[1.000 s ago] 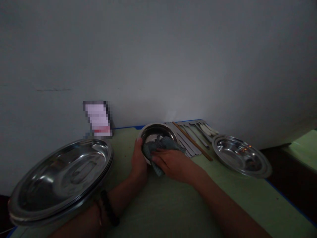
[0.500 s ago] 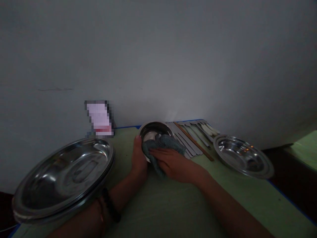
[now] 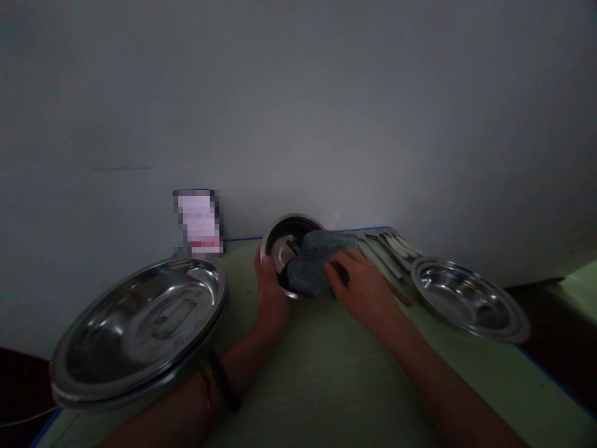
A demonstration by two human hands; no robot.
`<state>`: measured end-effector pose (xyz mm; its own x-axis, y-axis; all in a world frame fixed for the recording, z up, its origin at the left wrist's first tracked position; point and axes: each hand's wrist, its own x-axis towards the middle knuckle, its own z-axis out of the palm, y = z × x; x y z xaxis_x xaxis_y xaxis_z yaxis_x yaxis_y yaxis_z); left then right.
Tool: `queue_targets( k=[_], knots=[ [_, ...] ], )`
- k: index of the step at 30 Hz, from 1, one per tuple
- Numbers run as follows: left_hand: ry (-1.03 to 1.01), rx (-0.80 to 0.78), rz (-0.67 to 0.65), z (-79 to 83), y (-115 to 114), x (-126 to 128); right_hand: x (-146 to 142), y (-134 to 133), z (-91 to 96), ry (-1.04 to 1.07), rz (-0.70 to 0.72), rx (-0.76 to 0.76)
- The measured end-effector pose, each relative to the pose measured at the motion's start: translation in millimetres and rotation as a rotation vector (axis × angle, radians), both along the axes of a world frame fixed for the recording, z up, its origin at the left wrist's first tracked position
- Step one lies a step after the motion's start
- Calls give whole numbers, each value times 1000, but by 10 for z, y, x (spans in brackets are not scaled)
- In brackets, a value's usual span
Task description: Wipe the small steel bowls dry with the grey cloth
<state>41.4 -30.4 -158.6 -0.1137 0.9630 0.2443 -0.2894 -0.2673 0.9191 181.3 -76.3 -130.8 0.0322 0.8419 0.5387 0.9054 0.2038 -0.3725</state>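
A round steel bowl (image 3: 283, 247) is tipped up near the back of the table, its opening facing me. My left hand (image 3: 271, 283) grips its left side, with the thumb over the rim. A grey-green cloth (image 3: 317, 264) hangs over the bowl's right side and partly into it. My right hand (image 3: 357, 277) holds the cloth, fingers bent, at the right of the bowl. Behind the cloth and right hand, part of the cutlery row is hidden.
Large oval steel trays (image 3: 140, 323) are stacked at left. Spatulas and spoons (image 3: 389, 249) and a wooden chopstick (image 3: 402, 297) lie at right, beside a steel dish (image 3: 471, 302). A pixelated phone (image 3: 200, 221) leans on the wall (image 3: 298, 112). The table (image 3: 317, 373) has blue edging.
My right hand has pulled back to the right with the cloth, its fingers now bent instead of flat. The bowl is tilted more upright in my left hand. The whole view has shifted slightly.
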Motion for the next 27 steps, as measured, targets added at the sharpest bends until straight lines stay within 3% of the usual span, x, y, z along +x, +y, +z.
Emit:
queue_targets(
  k=[4, 11, 19, 27],
  knots=[
    [16, 41, 50, 71, -81, 7, -44, 27, -127, 188, -73, -127],
    [91, 189, -10, 28, -188, 10, -69, 108, -188, 537, -46, 111],
    [139, 350, -219, -45, -259, 6, 195, 158, -149, 554, -139, 99],
    [246, 400, -362, -67, -204, -81, 306, 100, -56, 409, -106, 190]
  ],
)
